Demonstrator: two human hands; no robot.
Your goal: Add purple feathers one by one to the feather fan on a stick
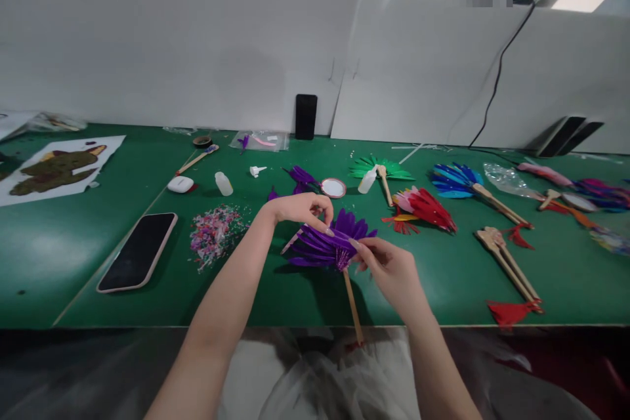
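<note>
A purple feather fan [315, 256] with a thin wooden handle [352, 305] lies at the table's front edge, its handle pointing toward me. Across the top of the fan runs a single purple feather [339, 237] between my two hands. My left hand [308, 209] is closed in a pinch on the feather's left part, from above. Thumb and fingertips of my right hand [388, 266] pinch its right end, close to where the fan's feathers gather at the handle. Loose purple feathers [301, 177] and a small round white disc with a red rim [333, 188] lie just behind.
Left are a phone [138, 252], a pile of colourful bits [214, 233], a white case [180, 184] and a small bottle [223, 184]. Right are green [364, 167], red [430, 210] and blue [455, 180] feather fans, another bottle [367, 182] and bare wooden fan sticks [509, 269].
</note>
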